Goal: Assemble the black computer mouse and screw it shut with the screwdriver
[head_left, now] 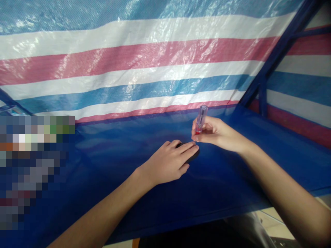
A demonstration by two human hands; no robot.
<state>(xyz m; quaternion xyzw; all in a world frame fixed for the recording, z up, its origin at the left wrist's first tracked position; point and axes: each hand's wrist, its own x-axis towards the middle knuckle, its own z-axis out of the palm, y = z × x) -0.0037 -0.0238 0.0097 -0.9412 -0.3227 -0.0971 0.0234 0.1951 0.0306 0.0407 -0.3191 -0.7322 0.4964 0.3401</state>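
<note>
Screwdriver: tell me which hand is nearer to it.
Right. The right hand grips the screwdriver upright by its handle; the left hand lies flat just below it, on a dark object.

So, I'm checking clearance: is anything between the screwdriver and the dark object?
Nothing visible. The right hand holds the screwdriver upright just above the dark object, beside the fingers of the left hand lying on it.
</note>
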